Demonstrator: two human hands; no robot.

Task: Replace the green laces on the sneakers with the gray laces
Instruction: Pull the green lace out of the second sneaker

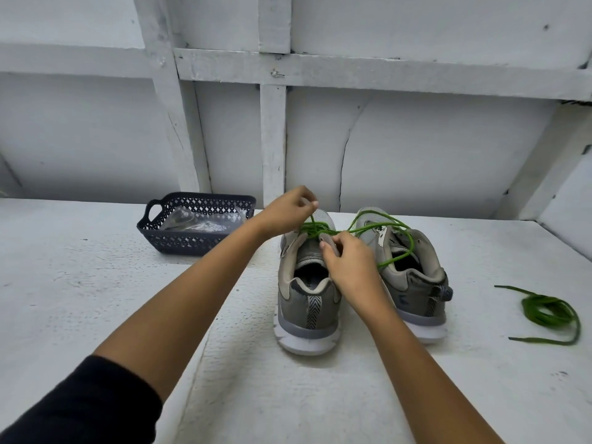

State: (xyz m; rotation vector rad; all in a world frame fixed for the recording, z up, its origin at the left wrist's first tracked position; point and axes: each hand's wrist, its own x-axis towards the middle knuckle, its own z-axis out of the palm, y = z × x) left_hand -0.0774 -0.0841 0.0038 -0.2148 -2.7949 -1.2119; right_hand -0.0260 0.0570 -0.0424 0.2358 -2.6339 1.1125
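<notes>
Roughly a quarter done: removed green cord lace point(547, 310) lies on white table point(96, 299). Left hand point(288, 209) pinches second green lace point(368, 227), half-threaded in left grey mesh sneaker point(307, 302); right hand point(349, 264) pinches its tongue. Bagged gray laces point(205, 224) wait in dark plastic basket point(198, 197).

I'm working at a white table point(96, 283) with a rough, speckled top that fills the lower half of the frame. Left of centre, towards the back edge, stands a dark blue plastic basket point(179, 243) with a lattice-cut wall and a loop handle on its left end. Behind the table rises a white painted wall point(448, 149), framed by a horizontal beam point(352, 72) and an upright batten point(273, 139) at centre. A thin dark crack point(344, 155) runs down the panel just right of that batten.
</notes>
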